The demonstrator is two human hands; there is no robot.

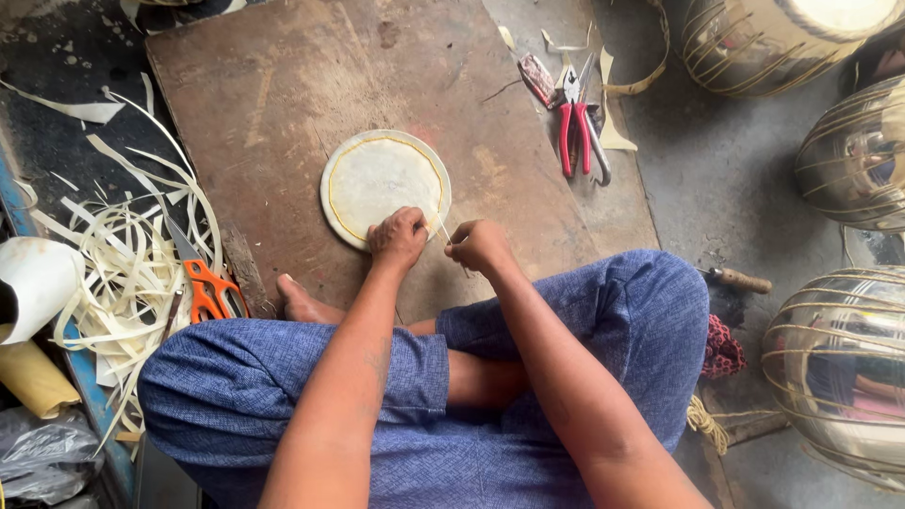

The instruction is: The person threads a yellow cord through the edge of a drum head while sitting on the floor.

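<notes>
Head view, looking down on a seated person w/ crossed legs in blue cloth; a bare foot (pixel 300 303) is seen at the near edge of a brown wooden board (pixel 283 85) on the floor.

A pale round hide disc (pixel 382 184) w/ a yellowish rim line is laid flat on the board, approx. centre, its near edge just under the hands.

Left hand (pixel 398 238) is pressed down on the disc's near rim, fingers curled; whether anything is pinched cannot be told. Right hand (pixel 479 246) is held just beside it, off the disc's edge, fingers closed on a thin pale strip (pixel 443 229) that runs between the two hands.

On the board's right side, red-handled pliers (pixel 573 127) are laid next to a second metal tool, well apart from the disc. Left of the board, a heap of pale cut strips (pixel 127 254) is piled, w/ orange-handled scissors (pixel 203 283) lying at its edge. Along the right, several rounded metal drum shells (pixel 839 363) bound w/ lacing are stood on the grey floor. A wooden-handled tool (pixel 740 280) is seen near the right knee.
</notes>
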